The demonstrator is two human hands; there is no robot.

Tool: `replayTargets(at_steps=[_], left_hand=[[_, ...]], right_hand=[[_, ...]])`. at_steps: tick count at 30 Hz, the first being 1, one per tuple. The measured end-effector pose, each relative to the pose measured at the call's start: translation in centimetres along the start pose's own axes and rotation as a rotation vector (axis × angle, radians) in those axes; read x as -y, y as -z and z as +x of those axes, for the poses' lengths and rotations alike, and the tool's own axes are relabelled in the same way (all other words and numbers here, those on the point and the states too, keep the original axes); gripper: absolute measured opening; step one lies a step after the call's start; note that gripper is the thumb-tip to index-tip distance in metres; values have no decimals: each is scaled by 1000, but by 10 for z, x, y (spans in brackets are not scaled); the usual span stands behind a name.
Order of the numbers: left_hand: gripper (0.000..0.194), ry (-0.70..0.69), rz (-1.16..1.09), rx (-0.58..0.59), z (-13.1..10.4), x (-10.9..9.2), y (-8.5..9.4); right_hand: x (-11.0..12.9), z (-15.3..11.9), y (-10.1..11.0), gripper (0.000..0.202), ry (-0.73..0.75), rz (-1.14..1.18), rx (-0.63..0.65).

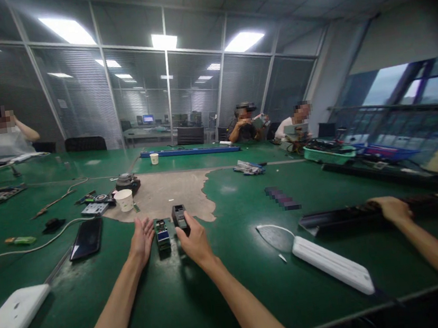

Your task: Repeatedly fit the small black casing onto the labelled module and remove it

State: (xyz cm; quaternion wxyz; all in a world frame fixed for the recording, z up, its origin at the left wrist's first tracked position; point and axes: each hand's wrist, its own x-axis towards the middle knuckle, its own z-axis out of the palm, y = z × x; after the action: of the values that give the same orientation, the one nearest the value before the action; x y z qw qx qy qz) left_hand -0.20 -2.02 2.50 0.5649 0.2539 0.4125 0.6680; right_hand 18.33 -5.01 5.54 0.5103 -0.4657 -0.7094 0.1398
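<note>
My right hand [195, 241] grips a small black plastic housing [178, 215], its thumb and fingers around the sides. The housing is tilted and shows openings at its upper end. Just left of it, a small circuit-board module [163, 238] with a blue part sits on the green table [235, 268]. My left hand [143, 241] rests beside that module, fingers stretched out and holding nothing. Whether its edge touches the module I cannot tell. A white paper cup [124, 200] stands beyond my left hand, and a black phone [87, 237] lies to its left.
White power banks or similar cases [333, 264] [17, 324] lie on both sides. At right, another person's hands [394, 210] hold a long black rail [341, 218]. Loose electronic parts [98, 203] lie at left. A green basket [329, 154] stands far right; several people sit across.
</note>
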Motion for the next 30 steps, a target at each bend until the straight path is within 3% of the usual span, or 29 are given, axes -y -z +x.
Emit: replayTargets(at_steps=[4,11,19,23,30], left_hand=[[67,7,-4,-11,1,-1,0],[64,16,-22,-29,1,-3,-1],[67,4,-10,-30,-1,-2,-2],[64,-3,8,-16,-5,-3,-4],[65,-12,-1,-13,-2,-2,-2]], right_hand=[[22,4,-24,54,10,40,36],[32,6,-51,44,23,-31,84],[25,-19,-57,58,18,-137,183],[17,-33,-56,65,54,-86,129],[24,-22,-55,72,62,-30,1]])
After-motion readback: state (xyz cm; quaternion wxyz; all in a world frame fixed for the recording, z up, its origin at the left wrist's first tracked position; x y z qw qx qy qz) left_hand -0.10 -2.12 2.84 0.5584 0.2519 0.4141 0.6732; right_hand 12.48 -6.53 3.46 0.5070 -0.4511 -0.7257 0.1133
